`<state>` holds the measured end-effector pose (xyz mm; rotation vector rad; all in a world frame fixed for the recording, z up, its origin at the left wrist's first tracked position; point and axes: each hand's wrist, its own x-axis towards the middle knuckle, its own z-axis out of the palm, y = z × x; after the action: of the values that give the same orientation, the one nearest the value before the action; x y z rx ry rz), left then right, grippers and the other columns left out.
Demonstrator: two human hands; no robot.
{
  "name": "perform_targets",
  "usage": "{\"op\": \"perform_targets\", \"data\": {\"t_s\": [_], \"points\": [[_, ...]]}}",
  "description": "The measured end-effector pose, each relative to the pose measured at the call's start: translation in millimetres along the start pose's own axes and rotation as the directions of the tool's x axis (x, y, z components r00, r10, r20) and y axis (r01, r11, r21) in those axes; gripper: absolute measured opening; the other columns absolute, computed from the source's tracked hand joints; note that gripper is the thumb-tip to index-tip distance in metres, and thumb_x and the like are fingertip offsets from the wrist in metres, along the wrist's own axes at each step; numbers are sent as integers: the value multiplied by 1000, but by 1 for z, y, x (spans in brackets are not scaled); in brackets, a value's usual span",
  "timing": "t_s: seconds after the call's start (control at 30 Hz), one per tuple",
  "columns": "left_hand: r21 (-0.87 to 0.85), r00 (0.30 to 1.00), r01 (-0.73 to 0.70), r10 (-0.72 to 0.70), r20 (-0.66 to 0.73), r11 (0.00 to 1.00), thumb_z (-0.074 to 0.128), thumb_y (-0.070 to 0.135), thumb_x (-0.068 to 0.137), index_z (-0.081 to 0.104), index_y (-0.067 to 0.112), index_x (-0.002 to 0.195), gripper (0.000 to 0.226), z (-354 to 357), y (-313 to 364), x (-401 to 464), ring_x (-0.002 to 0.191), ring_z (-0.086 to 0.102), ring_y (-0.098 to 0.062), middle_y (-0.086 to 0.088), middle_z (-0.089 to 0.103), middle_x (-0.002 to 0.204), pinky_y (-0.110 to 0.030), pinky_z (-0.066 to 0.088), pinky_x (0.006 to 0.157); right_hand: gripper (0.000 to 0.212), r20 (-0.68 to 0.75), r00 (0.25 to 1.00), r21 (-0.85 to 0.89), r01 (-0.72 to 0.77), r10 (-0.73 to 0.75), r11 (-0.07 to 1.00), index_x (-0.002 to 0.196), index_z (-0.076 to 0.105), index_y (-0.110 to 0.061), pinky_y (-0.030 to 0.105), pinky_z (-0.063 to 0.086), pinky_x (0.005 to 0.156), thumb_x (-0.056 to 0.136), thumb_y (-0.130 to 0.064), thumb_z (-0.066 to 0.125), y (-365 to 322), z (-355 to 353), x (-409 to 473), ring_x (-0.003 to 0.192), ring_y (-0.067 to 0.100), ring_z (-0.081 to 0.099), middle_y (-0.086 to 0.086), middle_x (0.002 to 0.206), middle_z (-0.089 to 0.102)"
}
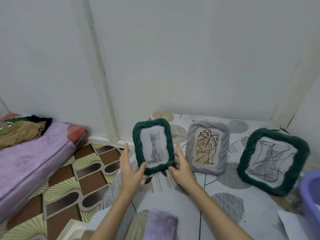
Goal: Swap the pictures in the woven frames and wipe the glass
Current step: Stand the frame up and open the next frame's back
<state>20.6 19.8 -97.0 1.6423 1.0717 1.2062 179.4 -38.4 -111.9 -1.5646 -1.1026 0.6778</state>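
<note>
Now both hands, left hand (130,168) and right hand (181,166), clasp the cat frame (153,146) by its lower corners; next, probably turning it to open its back.

a grey kitten is shown in the dark green woven frame (153,146), a brown leaf drawing in the pale grey woven frame (207,147); the lilac fluffy cloth (161,224) is plain.

Soft, even, dim indoor light; faint shadows; wide-angle bending at frame edges; slight blur at lower right.
</note>
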Motion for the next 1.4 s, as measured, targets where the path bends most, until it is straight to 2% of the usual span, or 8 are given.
{"op": "perform_targets", "data": {"t_s": [0.07,0.17,0.33,0.57,0.73,0.93,1.1,1.4], "points": [[161,966,-220,238,-105,962,65,7,81,27,19,142,73,7,5,-6,133,27,-9,-4,34,144,-31,23,115,79,-62,998,-73,-6,2,997,141,15,-40,20,41,97,87,1,55,3,-13,-22,121,11,47,-3,136,44],[164,895,-444,443,48,881,57,5,81,38,20,135,59,36,21,-10,129,36,-9,-1,44,135,-32,28,112,65,-293,952,-147,43,-85,988,134,35,-36,8,46,82,86,6,50,0,-42,-50,102,-3,51,-1,125,50],[-4,904,-93,86,418,996,52,0,87,20,26,145,70,95,51,-5,140,24,-14,3,25,152,-40,24,117,74,-629,768,-252,-57,-119,966,140,30,-28,23,45,90,80,12,50,-4,-90,-42,116,7,39,-1,140,32],[-71,823,223,-149,548,972,49,-6,88,12,18,148,75,112,63,4,130,41,-27,-13,38,144,-38,40,103,103,-440,893,-64,-137,95,989,136,1,-54,34,53,88,78,16,48,-7,-114,-31,112,11,49,1,145,31],[-97,866,206,-135,481,974,57,3,87,38,9,138,55,94,71,-15,96,59,-19,-1,58,101,-37,51,88,81,-428,900,-106,-135,77,985,144,21,-28,19,50,77,81,13,52,-22,-125,-60,90,7,49,6,132,42],[-256,845,306,-138,517,917,59,6,85,55,16,114,31,63,93,-72,90,64,-22,-3,65,107,-36,56,70,79,-303,942,39,-140,145,989,143,26,-19,29,51,85,78,13,58,-26,-133,-123,105,20,57,8,129,51],[-263,899,83,42,436,961,64,2,81,58,32,92,32,41,112,-118,86,63,-11,9,64,91,-14,54,65,60,-289,946,-7,-155,146,988,142,29,-21,11,46,59,90,-5,53,-37,-130,-173,84,11,55,3,114,53],[-137,769,-207,248,589,969,67,17,82,59,27,109,30,55,132,-180,85,65,3,11,65,96,-15,53,77,54,-424,894,192,-69,146,979,133,43,-20,42,58,71,85,-40,58,-83,-145,-198,94,24,65,7,110,62]]}}
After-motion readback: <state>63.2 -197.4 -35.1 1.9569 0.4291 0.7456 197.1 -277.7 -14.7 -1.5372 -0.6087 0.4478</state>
